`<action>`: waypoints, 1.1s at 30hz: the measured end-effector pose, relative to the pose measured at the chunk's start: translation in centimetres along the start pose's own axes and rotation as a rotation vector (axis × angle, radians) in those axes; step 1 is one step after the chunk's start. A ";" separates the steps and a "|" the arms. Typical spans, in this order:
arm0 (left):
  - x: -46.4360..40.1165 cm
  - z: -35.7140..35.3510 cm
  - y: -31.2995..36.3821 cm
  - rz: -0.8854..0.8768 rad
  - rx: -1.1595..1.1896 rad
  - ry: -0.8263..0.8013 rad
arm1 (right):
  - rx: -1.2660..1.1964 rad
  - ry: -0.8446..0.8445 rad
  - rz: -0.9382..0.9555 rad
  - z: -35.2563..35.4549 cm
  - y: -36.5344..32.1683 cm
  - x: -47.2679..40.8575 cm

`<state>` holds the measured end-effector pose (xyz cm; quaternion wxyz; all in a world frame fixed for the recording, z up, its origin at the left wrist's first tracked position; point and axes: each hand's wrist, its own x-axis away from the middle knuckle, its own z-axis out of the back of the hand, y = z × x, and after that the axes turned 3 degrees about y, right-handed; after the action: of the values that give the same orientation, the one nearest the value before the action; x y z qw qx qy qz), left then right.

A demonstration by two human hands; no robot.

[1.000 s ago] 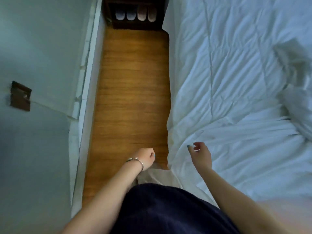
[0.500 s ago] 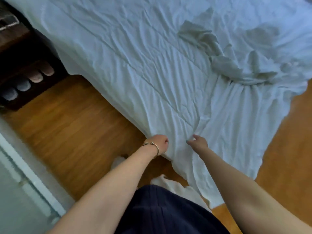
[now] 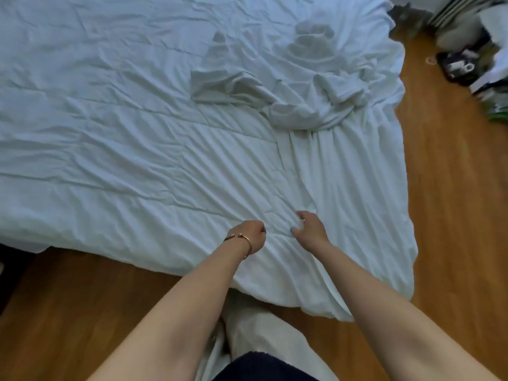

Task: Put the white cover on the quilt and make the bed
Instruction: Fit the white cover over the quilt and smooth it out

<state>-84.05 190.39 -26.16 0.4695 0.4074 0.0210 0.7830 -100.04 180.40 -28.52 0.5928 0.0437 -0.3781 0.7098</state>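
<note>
The white quilt in its white cover (image 3: 143,138) lies spread over the bed, creased, with a bunched heap of cover fabric (image 3: 310,100) toward the far right. Its near edge hangs down to the wooden floor. My left hand (image 3: 251,236), with a bracelet at the wrist, is curled into a fist gripping the fabric near that edge. My right hand (image 3: 309,229) is just to the right of it and pinches a fold of the cover between thumb and fingers.
Wooden floor (image 3: 450,204) runs along the bed's right side and in front of it. A pile of clutter and clothing (image 3: 472,59) sits on the floor at the far right. Pale fabric (image 3: 255,334) lies between my arms by my dark garment.
The view has swung right from the floor strip beside the bed to the bed's end. Both hands have reached onto the quilt and taken hold of the cover.
</note>
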 end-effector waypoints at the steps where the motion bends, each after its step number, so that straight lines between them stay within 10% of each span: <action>1: -1.2 0.8 0.0 -0.003 0.009 0.007 | 0.005 0.025 0.019 0.0 -0.7 -1.5; 11: -11.1 7.7 -2.9 0.021 -0.011 -0.035 | 0.414 0.105 -0.075 0.0 -4.7 -15.0; 16: -14.4 9.7 -2.5 -0.065 -0.009 -0.002 | 0.139 0.209 -0.188 2.7 -5.2 -18.0; 20: -17.6 11.0 -0.6 -0.457 -0.132 0.158 | -0.314 0.167 -0.067 4.7 -7.1 -15.2; 27: -19.9 14.4 2.3 -0.865 0.044 0.546 | -0.115 0.193 0.153 8.7 -14.1 -7.5; 33: -20.8 19.4 2.0 -0.818 -0.081 0.428 | -0.258 0.281 0.178 8.0 -16.6 -2.3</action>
<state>-67.96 166.84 -25.24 0.7405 0.1760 0.2459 0.6002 -87.97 173.98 -15.99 0.5753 -0.1657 -0.3819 0.7041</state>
